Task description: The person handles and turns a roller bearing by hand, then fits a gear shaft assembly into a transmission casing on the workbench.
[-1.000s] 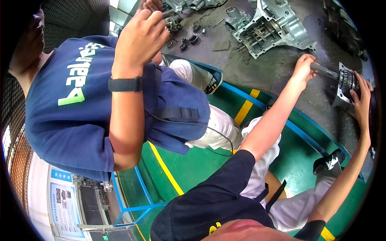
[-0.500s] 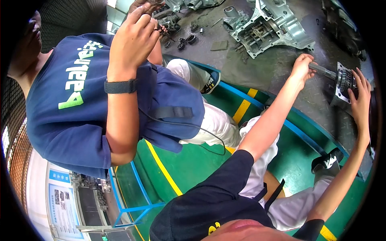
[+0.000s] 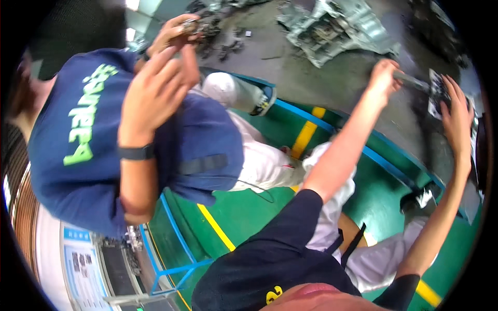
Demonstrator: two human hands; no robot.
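Observation:
My left hand [image 3: 385, 80] is closed round the end of a grey metal shaft [image 3: 412, 80]. The shaft runs right into a gear assembly with a flat, light metal flange plate [image 3: 434, 94]. My right hand [image 3: 457, 118] is against the far right side of this assembly, fingers long over the gears and thumb on the near side. Part of the gears is hidden behind those fingers, and motion blur softens the detail. To the left of the shaft, a large open silver gearbox housing [image 3: 332, 31] lies on the dark workbench [image 3: 342, 78].
On my left stands a co-worker in a dark blue shirt [image 3: 98, 140], both hands [image 3: 155, 88] raised round a small metal part. Several small dark parts [image 3: 231, 49] lie on the bench near them. A dark casting [image 3: 436, 36] sits at the far right. Blue frame bars [image 3: 381, 160] edge the bench.
The whole view has shifted a little and blurred. My hands keep the same hold on the shaft and gear assembly. The co-worker's hands have come lower, and a second hand shows more.

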